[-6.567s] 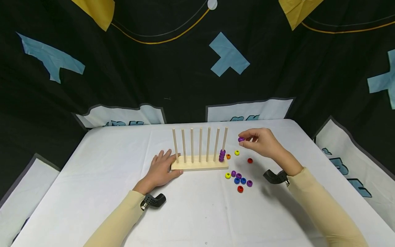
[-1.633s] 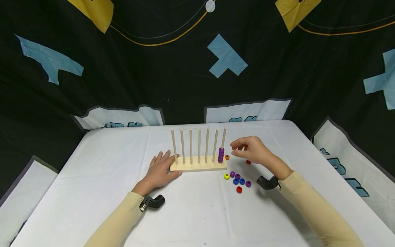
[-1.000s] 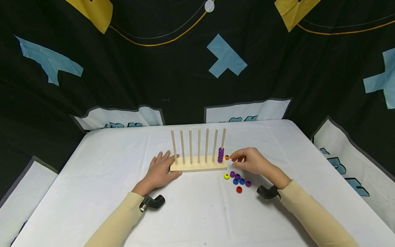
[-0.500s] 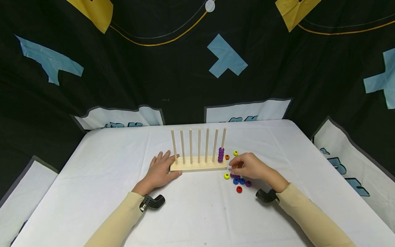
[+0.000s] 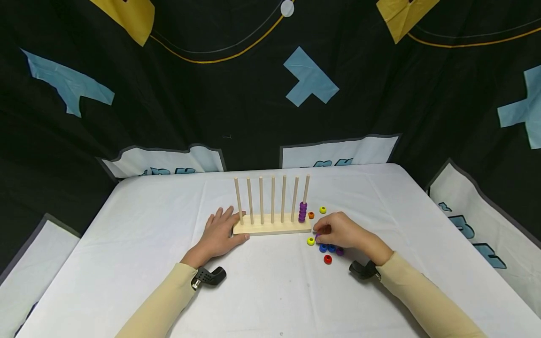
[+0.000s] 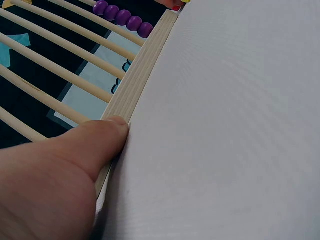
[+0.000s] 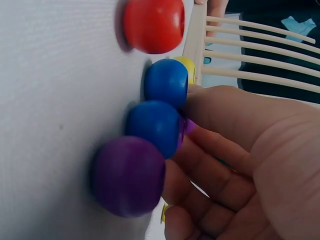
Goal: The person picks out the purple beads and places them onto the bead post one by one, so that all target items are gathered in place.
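On white cloth (image 5: 253, 286), one rack peg (image 5: 306, 188) holds five purple beads (image 5: 302, 212).

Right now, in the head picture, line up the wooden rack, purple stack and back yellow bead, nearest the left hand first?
1. Wooden rack: left hand touches its left end.
2. Purple stack: on the rightmost peg.
3. Back yellow bead: past rack's right end.

A makeshift recording booth is suggested, though the kind of building around it cannot be told. A white-covered table (image 5: 253, 291) is enclosed at the far side and both flanks by black fabric (image 5: 211, 108), hung in soft folds like a backdrop. Yellow shapes (image 5: 131, 21), pale blue shapes (image 5: 310, 77) and white panels (image 5: 367, 148) with blue lettering (image 5: 460, 226) are displayed on it. Black wrist cameras (image 5: 213, 276) are worn.
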`<act>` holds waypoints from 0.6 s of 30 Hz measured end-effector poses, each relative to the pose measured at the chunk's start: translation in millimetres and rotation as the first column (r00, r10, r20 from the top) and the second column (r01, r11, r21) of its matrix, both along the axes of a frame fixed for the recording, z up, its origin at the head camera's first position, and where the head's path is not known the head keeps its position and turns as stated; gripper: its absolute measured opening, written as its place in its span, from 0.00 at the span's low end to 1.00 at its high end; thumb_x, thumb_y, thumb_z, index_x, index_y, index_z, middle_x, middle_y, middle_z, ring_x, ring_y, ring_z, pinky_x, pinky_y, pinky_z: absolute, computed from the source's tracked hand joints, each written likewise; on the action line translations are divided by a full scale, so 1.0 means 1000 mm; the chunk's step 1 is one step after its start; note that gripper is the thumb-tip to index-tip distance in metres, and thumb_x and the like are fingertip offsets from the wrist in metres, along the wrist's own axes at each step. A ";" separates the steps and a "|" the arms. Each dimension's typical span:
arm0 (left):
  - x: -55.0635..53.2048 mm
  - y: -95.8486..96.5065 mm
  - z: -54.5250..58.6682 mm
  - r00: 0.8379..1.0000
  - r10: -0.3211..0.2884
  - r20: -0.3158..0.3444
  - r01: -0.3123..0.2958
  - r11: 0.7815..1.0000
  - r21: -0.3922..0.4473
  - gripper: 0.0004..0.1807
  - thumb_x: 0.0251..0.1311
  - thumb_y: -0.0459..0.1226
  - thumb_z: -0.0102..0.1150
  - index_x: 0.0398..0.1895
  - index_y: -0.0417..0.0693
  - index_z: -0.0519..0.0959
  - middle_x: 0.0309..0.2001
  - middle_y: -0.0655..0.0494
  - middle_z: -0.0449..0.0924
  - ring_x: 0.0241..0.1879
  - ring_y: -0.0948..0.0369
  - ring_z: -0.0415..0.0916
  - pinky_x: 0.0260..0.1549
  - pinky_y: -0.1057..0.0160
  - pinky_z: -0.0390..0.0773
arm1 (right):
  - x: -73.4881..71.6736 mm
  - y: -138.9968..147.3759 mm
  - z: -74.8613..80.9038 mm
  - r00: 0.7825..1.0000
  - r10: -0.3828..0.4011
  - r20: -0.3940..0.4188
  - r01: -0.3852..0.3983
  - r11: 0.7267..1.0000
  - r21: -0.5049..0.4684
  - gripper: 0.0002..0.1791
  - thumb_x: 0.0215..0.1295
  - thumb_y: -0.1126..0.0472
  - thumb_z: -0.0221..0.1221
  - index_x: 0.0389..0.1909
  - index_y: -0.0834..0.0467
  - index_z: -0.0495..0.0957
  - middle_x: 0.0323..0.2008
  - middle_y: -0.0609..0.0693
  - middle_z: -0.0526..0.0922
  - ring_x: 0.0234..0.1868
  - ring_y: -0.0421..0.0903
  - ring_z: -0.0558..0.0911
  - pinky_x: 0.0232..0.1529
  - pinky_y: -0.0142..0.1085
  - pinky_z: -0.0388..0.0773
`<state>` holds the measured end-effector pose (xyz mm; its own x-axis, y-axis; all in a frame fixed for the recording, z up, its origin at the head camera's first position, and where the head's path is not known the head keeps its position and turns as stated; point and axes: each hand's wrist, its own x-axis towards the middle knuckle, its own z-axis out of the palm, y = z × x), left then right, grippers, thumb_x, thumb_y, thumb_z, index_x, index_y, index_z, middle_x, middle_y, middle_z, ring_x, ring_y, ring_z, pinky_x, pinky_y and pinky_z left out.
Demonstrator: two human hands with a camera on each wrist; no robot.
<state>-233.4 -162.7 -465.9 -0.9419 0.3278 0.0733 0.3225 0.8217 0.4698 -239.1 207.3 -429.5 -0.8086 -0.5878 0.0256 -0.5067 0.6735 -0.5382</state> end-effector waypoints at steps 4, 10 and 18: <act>0.000 0.001 0.000 1.000 -0.001 -0.004 0.001 1.000 -0.007 0.38 0.65 0.51 0.62 0.76 0.47 0.66 0.78 0.30 0.54 0.79 0.29 0.42 0.73 0.27 0.43 | 0.000 0.000 -0.001 1.000 0.014 -0.028 -0.013 1.000 0.015 0.09 0.58 0.64 0.72 0.40 0.61 0.88 0.33 0.47 0.89 0.29 0.33 0.75 0.34 0.26 0.78; -0.001 0.000 0.000 1.000 -0.001 -0.013 0.001 1.000 -0.008 0.38 0.65 0.51 0.61 0.76 0.46 0.67 0.78 0.30 0.54 0.79 0.29 0.42 0.73 0.27 0.43 | 0.000 -0.003 0.002 0.999 0.011 -0.053 -0.007 0.997 0.075 0.10 0.58 0.64 0.71 0.40 0.62 0.88 0.32 0.47 0.88 0.28 0.34 0.74 0.33 0.26 0.77; 0.000 0.000 0.000 1.000 0.003 -0.009 -0.003 1.000 -0.004 0.38 0.65 0.51 0.62 0.76 0.47 0.67 0.78 0.30 0.54 0.79 0.29 0.42 0.73 0.27 0.43 | 0.001 -0.006 0.001 0.995 0.008 -0.095 0.003 0.993 0.119 0.09 0.58 0.63 0.72 0.38 0.61 0.89 0.30 0.46 0.87 0.27 0.34 0.73 0.31 0.26 0.74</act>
<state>-233.5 -162.6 -466.4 -0.9423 0.3249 0.0805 0.3239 0.8245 0.4639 -238.1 201.5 -428.1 -0.8042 -0.5935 0.0323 -0.5538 0.7285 -0.4032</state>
